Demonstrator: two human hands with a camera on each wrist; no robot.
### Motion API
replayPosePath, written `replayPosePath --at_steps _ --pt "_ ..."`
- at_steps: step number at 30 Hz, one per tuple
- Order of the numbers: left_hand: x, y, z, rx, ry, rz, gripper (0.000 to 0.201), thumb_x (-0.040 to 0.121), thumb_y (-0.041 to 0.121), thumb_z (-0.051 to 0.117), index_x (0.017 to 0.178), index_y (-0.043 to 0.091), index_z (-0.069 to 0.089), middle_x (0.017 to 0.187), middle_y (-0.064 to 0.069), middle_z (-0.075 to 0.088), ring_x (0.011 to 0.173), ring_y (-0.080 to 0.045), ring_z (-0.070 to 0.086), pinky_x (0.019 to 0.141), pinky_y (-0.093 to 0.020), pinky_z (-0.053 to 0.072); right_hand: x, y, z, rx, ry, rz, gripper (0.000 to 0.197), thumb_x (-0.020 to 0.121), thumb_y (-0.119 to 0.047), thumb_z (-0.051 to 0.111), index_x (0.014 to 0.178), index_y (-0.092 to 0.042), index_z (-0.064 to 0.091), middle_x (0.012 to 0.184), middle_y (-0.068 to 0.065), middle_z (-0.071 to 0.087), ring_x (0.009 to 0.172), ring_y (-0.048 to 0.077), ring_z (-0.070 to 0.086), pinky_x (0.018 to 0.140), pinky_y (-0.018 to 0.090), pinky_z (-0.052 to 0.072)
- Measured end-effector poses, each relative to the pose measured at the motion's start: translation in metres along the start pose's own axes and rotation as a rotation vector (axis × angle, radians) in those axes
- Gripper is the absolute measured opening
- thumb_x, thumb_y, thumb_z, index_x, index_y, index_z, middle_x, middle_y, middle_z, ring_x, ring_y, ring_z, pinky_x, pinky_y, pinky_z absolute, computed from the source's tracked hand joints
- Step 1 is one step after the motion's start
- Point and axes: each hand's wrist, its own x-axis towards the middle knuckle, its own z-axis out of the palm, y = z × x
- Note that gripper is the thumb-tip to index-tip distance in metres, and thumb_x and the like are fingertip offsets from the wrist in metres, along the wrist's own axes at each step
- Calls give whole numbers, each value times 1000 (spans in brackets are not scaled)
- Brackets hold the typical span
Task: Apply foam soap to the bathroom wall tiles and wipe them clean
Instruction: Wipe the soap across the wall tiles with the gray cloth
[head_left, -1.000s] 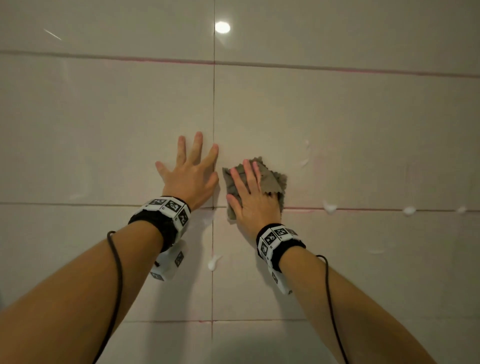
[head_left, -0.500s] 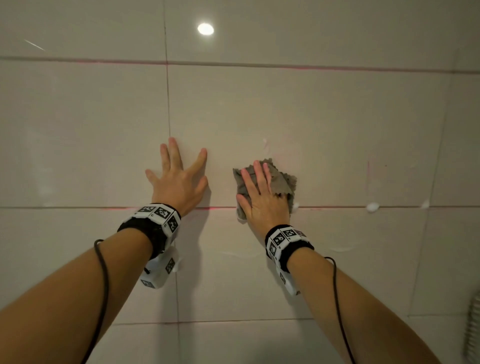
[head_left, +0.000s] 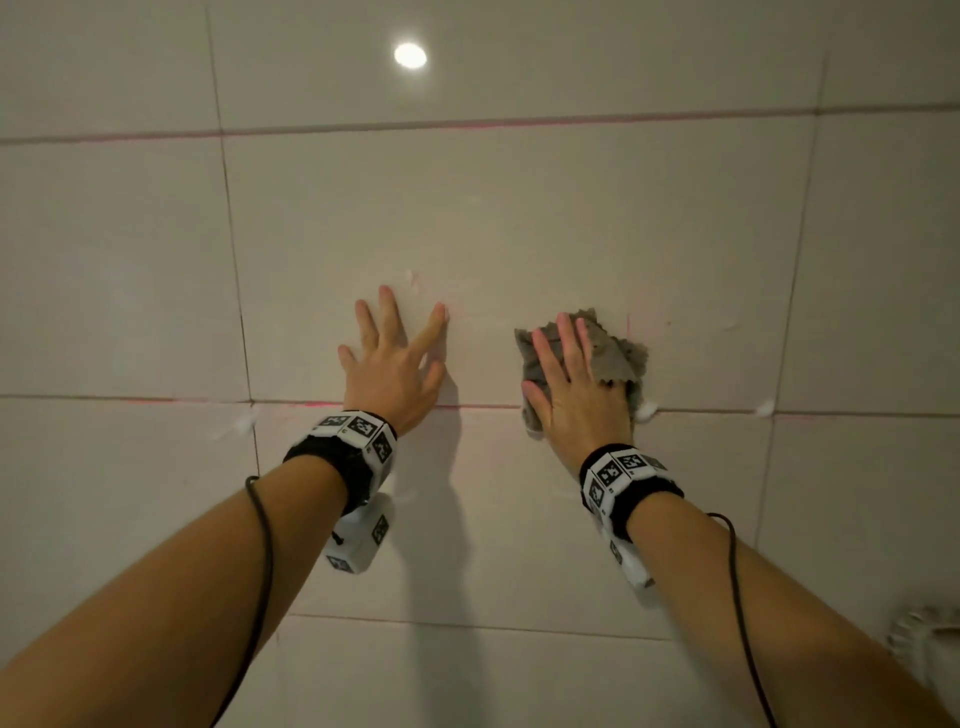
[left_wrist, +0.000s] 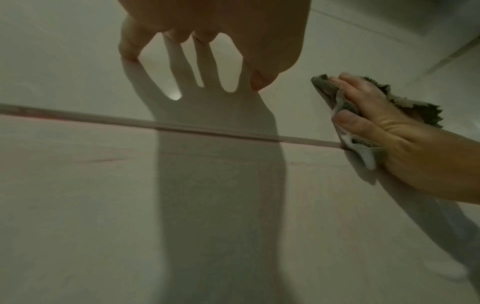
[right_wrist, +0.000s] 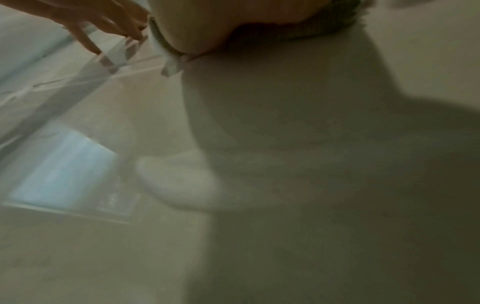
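Note:
My left hand (head_left: 395, 364) lies flat on the beige wall tiles (head_left: 519, 223), fingers spread, holding nothing. To its right, my right hand (head_left: 571, 389) presses a grey cloth (head_left: 621, 358) against the wall with straight fingers, across the horizontal grout line. A white foam blob (head_left: 647, 411) touches the cloth's lower right edge. Another foam blob (head_left: 763, 408) sits farther right on the same line. In the left wrist view the cloth (left_wrist: 415, 109) bunches under the right hand (left_wrist: 394, 133), with foam on its lower edge. The right wrist view shows a blurred foam smear (right_wrist: 176, 179) on the tile.
A faint foam streak (head_left: 241, 423) marks the grout crossing left of my left arm. A ceiling light reflects (head_left: 410, 55) high on the glossy tile. A pale ribbed object (head_left: 930, 644) shows at the lower right edge. The wall continues to the right.
Both hands have slid to the right along the wall. The cloth has travelled along the grout line and now touches the foam blob that was farther to its right.

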Motion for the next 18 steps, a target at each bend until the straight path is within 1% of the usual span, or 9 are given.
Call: replayPosePath --at_steps 3,6,8,9,12,14,15,17,18 --pt "-4 13 -1 46 -44 71 63 99 36 46 156 42 21 168 -11 -5 152 -47 -3 109 -71 27 -5 28 -8 -24 -28 48 67 99 -51 34 157 -22 15 165 9 9 152 25 8 104 51 43" --pt "-6 13 -7 27 -116 169 69 95 24 52 157 40 24 169 -1 -6 155 -35 -5 115 -67 23 3 27 -10 -1 -41 127 66 100 -50 32 157 -20 15 165 11 8 152 28 6 100 55 46" --pt "-7 4 -15 -20 -134 207 72 93 17 54 157 37 27 169 3 -3 156 -28 -2 117 -61 24 14 18 -12 19 -31 200 66 101 -49 31 157 -19 14 165 12 8 152 29 6 101 57 43" --pt "-7 -2 -20 -35 -131 212 74 93 15 54 157 36 25 169 3 -3 156 -25 -1 118 -58 25 20 13 -13 30 -32 227 66 101 -48 31 157 -20 14 165 12 7 152 29 4 103 57 42" --pt "-9 -21 -33 -60 -104 158 83 92 17 56 160 33 12 168 4 -10 156 -22 -1 119 -49 27 42 1 -15 29 -25 250 66 101 -49 28 158 -21 11 166 11 3 152 29 1 107 57 37" --pt "-9 -34 -38 -54 -93 90 87 93 19 57 161 27 4 168 2 -14 156 -22 -4 122 -49 25 58 -10 -18 25 -10 243 66 101 -50 26 158 -21 10 166 12 3 152 29 2 113 57 30" --pt "-9 -40 -40 -45 -95 47 89 93 20 57 161 24 0 168 0 -16 156 -23 -6 122 -49 23 66 -17 -18 26 -5 240 66 101 -50 26 158 -21 10 166 11 3 152 29 2 114 56 28" --pt "-7 -53 -42 -38 -120 -34 92 94 21 57 160 18 -6 167 -2 -19 155 -23 -9 124 -49 19 80 -30 -16 22 -3 235 65 102 -50 27 158 -22 9 166 11 1 152 28 0 113 55 27" --pt "-6 -58 -41 -42 -145 -62 93 94 22 57 160 18 -8 167 -2 -20 155 -22 -10 124 -49 18 87 -37 -16 20 0 228 65 102 -50 27 158 -22 10 166 10 2 152 28 0 113 55 28"
